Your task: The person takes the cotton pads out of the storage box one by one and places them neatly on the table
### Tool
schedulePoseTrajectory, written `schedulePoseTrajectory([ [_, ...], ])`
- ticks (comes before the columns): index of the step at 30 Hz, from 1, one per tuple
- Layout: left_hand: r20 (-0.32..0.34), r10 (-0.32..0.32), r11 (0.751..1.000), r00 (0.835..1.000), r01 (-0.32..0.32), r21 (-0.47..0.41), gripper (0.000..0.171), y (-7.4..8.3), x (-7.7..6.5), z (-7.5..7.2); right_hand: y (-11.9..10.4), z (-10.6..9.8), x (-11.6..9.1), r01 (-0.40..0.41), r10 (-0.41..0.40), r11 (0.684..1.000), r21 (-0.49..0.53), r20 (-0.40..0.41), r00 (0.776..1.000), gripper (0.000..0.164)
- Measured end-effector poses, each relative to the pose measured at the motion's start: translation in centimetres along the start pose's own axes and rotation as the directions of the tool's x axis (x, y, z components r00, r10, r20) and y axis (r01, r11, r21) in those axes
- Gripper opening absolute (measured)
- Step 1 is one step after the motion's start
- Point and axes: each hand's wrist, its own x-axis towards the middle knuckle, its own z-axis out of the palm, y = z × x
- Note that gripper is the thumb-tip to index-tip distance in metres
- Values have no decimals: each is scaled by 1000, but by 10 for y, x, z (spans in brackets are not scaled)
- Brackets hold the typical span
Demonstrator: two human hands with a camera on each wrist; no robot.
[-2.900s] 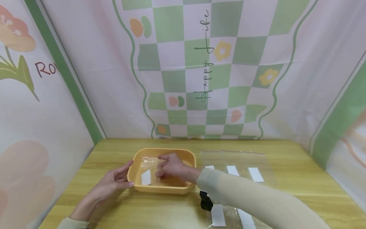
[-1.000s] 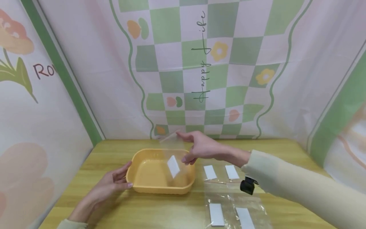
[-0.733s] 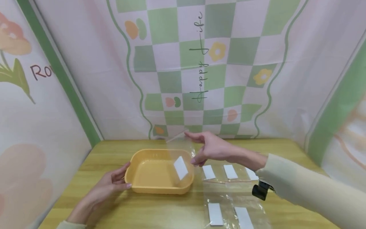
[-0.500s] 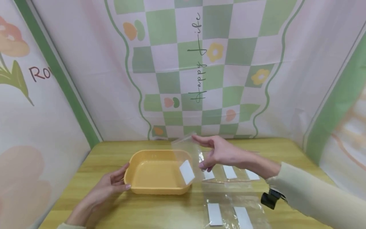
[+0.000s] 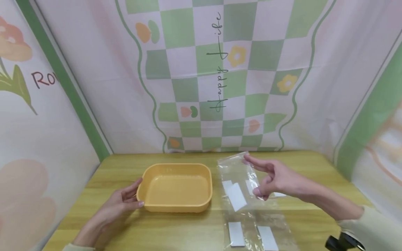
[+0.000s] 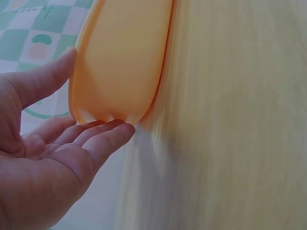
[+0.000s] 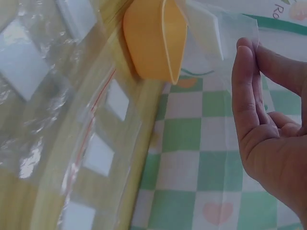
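Observation:
A small clear zip bag (image 5: 231,168) with a white rectangular piece (image 5: 237,197) in it hangs from my right hand (image 5: 281,179), which pinches its right edge. It is above other clear bags on the table, right of the yellow tray (image 5: 174,209). In the right wrist view the thumb and fingertips of the right hand (image 7: 268,120) meet on the held bag (image 7: 242,36). My left hand (image 5: 120,202) holds the left end of the tray, thumb and fingers on its wall. The left wrist view shows the fingers of that hand (image 6: 72,158) against the tray's end (image 6: 120,62).
Several clear zip bags with white pieces (image 5: 236,234) lie on the wooden table (image 5: 185,233) at the right, some close together or overlapping. A patterned cloth (image 5: 213,87) hangs behind the table. A black device (image 5: 340,242) sits at the right wrist.
My right hand has taken the bag out of the tray, lifted it and carried it right, over the other bags. The tray now holds nothing. My left hand stays on the tray.

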Motion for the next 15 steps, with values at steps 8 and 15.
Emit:
schedulePoseTrajectory([
  [8,-11,-20,1000,1000,20,5,94,0,1,0,34,-17,-42,61,-61,998,6,-12,998,98],
  [15,-16,-22,1000,1000,22,17,95,0,1,-1,65,-30,-79,55,-56,998,39,15,998,97],
])
